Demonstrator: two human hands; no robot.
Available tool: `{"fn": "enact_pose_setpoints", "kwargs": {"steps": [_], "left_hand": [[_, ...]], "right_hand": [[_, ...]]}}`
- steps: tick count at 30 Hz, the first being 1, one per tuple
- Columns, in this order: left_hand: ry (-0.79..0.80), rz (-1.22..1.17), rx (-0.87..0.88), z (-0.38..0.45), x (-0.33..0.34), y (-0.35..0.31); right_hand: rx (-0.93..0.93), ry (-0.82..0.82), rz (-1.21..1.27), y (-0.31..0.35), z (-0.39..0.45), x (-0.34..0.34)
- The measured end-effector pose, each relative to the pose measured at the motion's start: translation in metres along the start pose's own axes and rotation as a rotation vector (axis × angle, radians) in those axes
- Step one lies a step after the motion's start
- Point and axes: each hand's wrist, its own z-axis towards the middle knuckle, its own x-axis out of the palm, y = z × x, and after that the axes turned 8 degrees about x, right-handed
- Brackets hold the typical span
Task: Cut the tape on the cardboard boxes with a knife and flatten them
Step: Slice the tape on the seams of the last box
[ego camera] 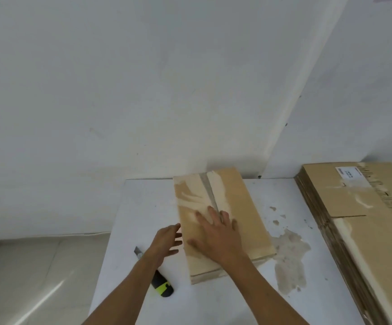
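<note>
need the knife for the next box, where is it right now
In the head view the knife lies on the white table, left of the flattened box, partly under the left forearm; neither hand holds it.

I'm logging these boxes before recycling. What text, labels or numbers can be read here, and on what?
White label on the top flattened box of the stack: print too small and blurred to read.
Dark marks along that box: blurred, unreadable.
Box under the right hand: no text.
Utility knife: no text visible.

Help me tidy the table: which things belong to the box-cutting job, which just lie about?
Job: brown flattened cardboard box under right hand; black-and-green utility knife; stack of flattened cardboard boxes.
Lying about: none, only worn patches in the white table.
</note>
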Motion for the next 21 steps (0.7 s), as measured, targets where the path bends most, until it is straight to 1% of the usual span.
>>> {"fn": "enact_pose_setpoints", "kwargs": {"steps": [1,3,4,5,7,9,12,17,21], "left_hand": [[-0.014,0.118,0.028,0.0,-0.006,0.002],[-0.106,0.497,0.06,0.0,-0.018,0.012],[-0.158,0.672,0.039,-0.001,-0.024,0.019],[-0.202,0.773,0.005,-0.002,-0.028,0.026],[-0.238,0.87,-0.089,-0.003,-0.033,0.043],[-0.255,0.859,-0.141,-0.003,-0.037,0.059],[-0.281,0.694,-0.145,0.003,-0.041,0.076],[-0.319,0.581,-0.038,0.01,-0.051,0.072],[-0.356,0.379,0.108,0.003,-0.055,0.033]], "right_hand": [[0.005,-0.006,-0.011,0.002,0.002,0.0],[-0.002,-0.002,-0.011,0.003,0.006,-0.003],[-0.011,-0.005,-0.008,0.003,0.009,-0.005],[-0.021,-0.008,-0.013,0.001,0.012,-0.008],[-0.035,-0.007,-0.038,-0.004,0.018,-0.015],[-0.049,0.004,-0.057,-0.009,0.023,-0.021],[-0.056,0.003,-0.046,-0.012,0.026,-0.023],[-0.055,-0.012,-0.024,-0.012,0.025,-0.02],[-0.039,-0.054,0.045,-0.015,0.018,-0.017]]}}
